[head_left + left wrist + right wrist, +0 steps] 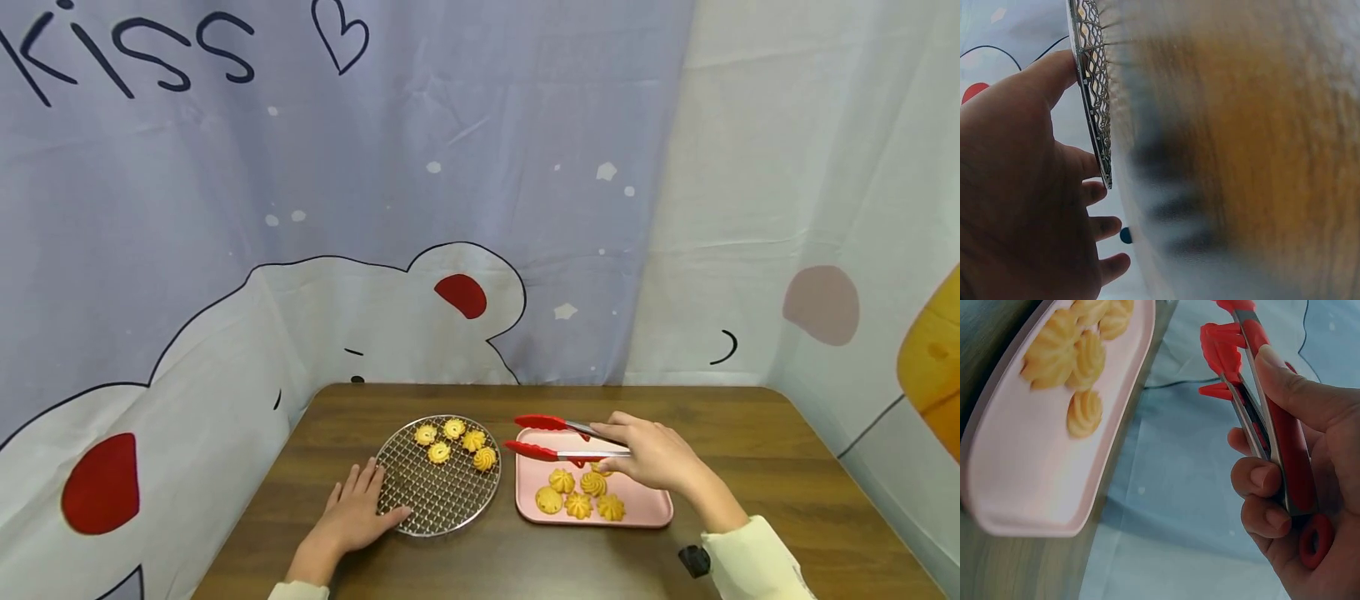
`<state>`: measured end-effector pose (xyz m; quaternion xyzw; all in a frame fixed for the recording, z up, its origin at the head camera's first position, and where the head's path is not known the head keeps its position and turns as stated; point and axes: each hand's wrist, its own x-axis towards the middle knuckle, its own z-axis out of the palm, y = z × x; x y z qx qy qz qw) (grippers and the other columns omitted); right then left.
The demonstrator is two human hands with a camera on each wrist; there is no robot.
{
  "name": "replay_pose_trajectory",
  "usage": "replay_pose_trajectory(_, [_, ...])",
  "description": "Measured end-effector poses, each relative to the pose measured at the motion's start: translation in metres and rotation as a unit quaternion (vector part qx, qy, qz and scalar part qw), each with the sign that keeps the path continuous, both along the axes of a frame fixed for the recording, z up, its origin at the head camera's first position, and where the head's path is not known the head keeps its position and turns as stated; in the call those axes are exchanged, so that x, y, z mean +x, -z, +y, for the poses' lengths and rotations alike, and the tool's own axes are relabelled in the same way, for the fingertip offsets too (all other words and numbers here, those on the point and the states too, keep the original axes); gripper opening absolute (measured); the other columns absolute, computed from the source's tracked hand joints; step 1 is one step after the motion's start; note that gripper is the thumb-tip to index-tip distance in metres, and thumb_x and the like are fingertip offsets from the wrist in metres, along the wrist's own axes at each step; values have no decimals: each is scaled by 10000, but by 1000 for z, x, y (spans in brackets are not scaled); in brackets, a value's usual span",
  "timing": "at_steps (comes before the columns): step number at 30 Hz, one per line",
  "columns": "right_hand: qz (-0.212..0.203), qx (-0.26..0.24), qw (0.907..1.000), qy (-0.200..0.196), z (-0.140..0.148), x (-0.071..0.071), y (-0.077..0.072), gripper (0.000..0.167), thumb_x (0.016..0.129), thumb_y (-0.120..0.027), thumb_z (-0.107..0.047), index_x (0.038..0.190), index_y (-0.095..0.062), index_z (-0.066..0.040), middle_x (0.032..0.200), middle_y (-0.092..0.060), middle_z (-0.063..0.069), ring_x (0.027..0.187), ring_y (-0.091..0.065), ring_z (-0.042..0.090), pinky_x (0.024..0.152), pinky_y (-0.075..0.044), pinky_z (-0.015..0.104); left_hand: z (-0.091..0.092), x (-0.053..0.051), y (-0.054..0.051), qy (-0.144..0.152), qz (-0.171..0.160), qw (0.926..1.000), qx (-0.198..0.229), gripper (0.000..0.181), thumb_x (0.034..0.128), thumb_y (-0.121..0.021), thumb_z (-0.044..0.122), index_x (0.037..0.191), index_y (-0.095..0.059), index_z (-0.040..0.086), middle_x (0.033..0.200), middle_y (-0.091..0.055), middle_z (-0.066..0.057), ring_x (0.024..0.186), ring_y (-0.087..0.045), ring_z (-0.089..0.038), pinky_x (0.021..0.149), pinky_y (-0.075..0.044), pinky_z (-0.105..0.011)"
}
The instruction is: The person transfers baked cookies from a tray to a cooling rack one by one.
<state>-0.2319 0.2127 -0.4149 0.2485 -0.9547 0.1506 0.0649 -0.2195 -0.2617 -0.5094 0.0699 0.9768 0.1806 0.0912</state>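
Observation:
My right hand [651, 451] grips a pair of red-tipped metal tongs [558, 454] above the pink tray [645, 512]. The two tong tips stand apart, with no cookie between them. In the right wrist view the thumb and curled fingers wrap the tongs' red-and-silver handles [1291, 456]. Several golden swirled cookies [593, 483] lie on the tray; one is partly hidden behind the right hand. At the left, the round wire rack [435, 500] carries several cookies [439, 452] on its far half. My left hand [355, 514] touches the rack's left rim, fingers extended and spread.
Both the rack and the tray rest on a brown wooden table [720, 425]. A small black object [694, 561] is by the right cuff. Behind the table hangs a printed curtain [375, 167].

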Motion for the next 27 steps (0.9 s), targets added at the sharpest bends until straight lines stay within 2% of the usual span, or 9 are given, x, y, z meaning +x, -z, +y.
replay_pose_trajectory(6, [-76,-2,9998,204,21,7,0,600,819,-809,-466,1341,-687,-197,1075,-649,-98,722,-510,18,606,-420,282,0,-1,0,3,95,9999,-35,1017,914,-595,669,1555,-306,-66,1649,-180,-268,1503,-122,-525,1156,-87,-731])
replay_pose_trajectory(12, [-70,36,9997,245,38,15,2,599,829,-796,-482,1368,-666,-254,1040,-624,-124,706,-477,3,584,-385,263,1,0,0,12,102,9999,-31,1014,914,-596,666,1554,-308,-66,1647,-184,-272,1501,-125,-527,1156,-87,-731])
replay_pose_trajectory(19, [-46,36,9992,407,58,24,5,558,830,-823,-392,1342,-688,-218,1009,-594,-157,713,-471,10,584,-378,259,1,0,0,-8,-31,10000,-18,1014,918,-589,668,1561,-295,-59,1653,-168,-266,1504,-114,-524,1156,-80,-732])
replay_pose_trajectory(27, [33,12,9987,500,76,30,9,546,808,-830,-420,1294,-718,-196,1008,-608,-167,732,-491,3,595,-404,268,1,-1,2,-27,-23,10000,-2,1006,920,-591,661,1559,-301,-60,1651,-172,-270,1502,-113,-529,1154,-73,-734])
